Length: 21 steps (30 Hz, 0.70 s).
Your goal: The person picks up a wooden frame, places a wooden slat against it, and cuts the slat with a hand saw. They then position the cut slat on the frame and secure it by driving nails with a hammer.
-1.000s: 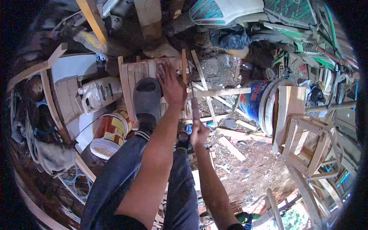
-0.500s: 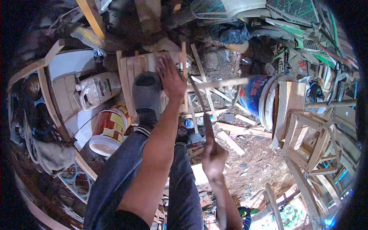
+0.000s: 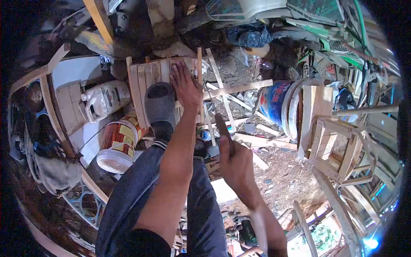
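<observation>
My left hand [image 3: 187,88] lies flat with fingers stretched on a slatted wooden panel [image 3: 141,81], beside my slippered foot [image 3: 160,103], which presses on the same slats. A wooden strip [image 3: 244,88] sticks out to the right from the panel, under or beside my left wrist. My right hand [image 3: 236,165] is wrapped round the dark handle of a hand saw [image 3: 222,128], thumb along the grip. Its thin blade shows nearly edge-on and points up toward the strip close to the panel's right side.
A blue bucket [image 3: 274,105] lies on its side at the right, near a wooden frame [image 3: 334,145]. At the left are a red-and-yellow bucket [image 3: 117,141] and a plastic jug [image 3: 107,99]. Wood offcuts [image 3: 265,139] and shavings litter the ground.
My right hand has moved slightly, carrying the saw handle up and left toward the panel. My left hand and foot keep their place on the slats while the view shifts a little.
</observation>
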Motion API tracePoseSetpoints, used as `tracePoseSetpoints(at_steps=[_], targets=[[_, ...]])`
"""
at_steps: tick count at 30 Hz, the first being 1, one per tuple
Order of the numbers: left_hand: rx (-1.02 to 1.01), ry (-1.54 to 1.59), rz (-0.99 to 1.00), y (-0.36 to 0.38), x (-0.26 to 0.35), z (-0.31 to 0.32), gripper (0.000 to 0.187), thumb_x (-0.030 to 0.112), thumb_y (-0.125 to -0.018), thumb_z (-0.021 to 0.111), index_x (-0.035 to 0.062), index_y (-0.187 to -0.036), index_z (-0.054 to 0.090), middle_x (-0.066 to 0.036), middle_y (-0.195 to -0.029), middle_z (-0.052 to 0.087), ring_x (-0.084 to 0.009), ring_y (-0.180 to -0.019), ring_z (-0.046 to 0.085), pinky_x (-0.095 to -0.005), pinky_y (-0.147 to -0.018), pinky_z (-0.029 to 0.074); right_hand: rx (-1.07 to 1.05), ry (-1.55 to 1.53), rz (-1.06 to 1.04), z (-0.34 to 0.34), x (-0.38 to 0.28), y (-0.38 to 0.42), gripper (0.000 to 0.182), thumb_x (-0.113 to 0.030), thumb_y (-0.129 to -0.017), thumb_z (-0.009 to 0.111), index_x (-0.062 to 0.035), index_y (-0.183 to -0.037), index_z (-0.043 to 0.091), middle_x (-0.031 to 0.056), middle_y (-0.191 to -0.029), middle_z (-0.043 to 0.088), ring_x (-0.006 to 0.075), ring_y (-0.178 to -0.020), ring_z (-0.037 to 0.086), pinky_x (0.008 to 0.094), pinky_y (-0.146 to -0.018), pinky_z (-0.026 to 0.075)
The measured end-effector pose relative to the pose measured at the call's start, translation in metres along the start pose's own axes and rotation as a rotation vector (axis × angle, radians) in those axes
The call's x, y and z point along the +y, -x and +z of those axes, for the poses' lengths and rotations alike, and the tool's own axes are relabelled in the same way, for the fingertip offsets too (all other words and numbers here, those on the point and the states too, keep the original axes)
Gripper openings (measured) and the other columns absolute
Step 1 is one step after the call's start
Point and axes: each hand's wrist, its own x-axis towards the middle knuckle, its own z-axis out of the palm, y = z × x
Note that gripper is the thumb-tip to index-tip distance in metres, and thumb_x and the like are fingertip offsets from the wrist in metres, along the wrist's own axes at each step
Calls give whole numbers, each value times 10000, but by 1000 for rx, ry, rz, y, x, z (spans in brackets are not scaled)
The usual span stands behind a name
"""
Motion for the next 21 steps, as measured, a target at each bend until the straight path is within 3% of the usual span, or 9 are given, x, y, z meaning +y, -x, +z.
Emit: tracePoseSetpoints(at_steps=[6,8,10,13,14,16,18,20,21], targets=[[-79,19,-63,-4,-5,8,695,163,-855,482,-3,-1464,189,-176,-1533,177,-329,-1422,161,-477,-1155,107,-7,-1,-88,-1,-33,-24,440,-240,-970,450,81,-721,620,269,-557,565,385,-531,625,437,-475,458],[-98,61,-94,-6,-2,4,687,187,-868,459,1,-1468,181,-172,-1532,185,-325,-1424,159,-481,-1153,109,66,227,-343,16,-28,-66,491,-297,-964,450,89,-714,620,274,-557,569,401,-545,630,449,-490,474],[-208,-13,-94,-9,2,-11,669,205,-883,436,3,-1468,182,-169,-1528,202,-327,-1422,167,-484,-1150,121,-62,324,72,53,-18,-148,377,-322,-942,463,-38,-1146,606,325,-714,563,463,-783,610,460,-575,490],[-56,-90,-30,-2,-15,26,650,208,-882,443,-19,-1450,222,-182,-1521,216,-343,-1413,189,-499,-1144,131,184,356,27,74,-15,-162,497,-434,-912,482,27,-1015,637,305,-688,592,444,-733,632,464,-589,472],[-96,38,-68,-4,-8,11,648,213,-882,444,-22,-1447,229,-183,-1520,215,-345,-1413,186,-500,-1144,129,-49,338,-151,60,16,-169,579,-503,-901,486,51,-933,648,242,-617,604,369,-600,617,461,-561,436],[-134,35,-82,-2,-4,3,646,214,-883,444,-22,-1446,231,-183,-1521,214,-344,-1415,182,-502,-1144,126,45,-22,-37,54,64,-152,573,-510,-913,475,28,-857,666,140,-530,566,240,-498,535,425,-500,393],[-147,20,-78,-7,-1,6,644,216,-884,444,-21,-1445,233,-183,-1522,212,-343,-1416,179,-504,-1144,123,242,5,-165,64,50,-128,579,-426,-955,467,39,-641,608,49,-499,508,132,-513,472,330,-465,348],[-98,6,-61,-5,-4,3,637,202,-884,436,-23,-1444,233,-184,-1523,207,-344,-1416,175,-506,-1145,113,236,-92,-73,69,49,-124,587,-435,-952,473,56,-657,603,39,-508,507,117,-539,466,324,-471,346],[-94,28,-74,-3,-2,4,639,195,-881,434,-20,-1447,228,-182,-1524,204,-343,-1417,174,-506,-1147,102,203,-61,-54,71,54,-123,509,-388,-949,483,46,-728,627,139,-598,569,242,-586,553,379,-528,406]])
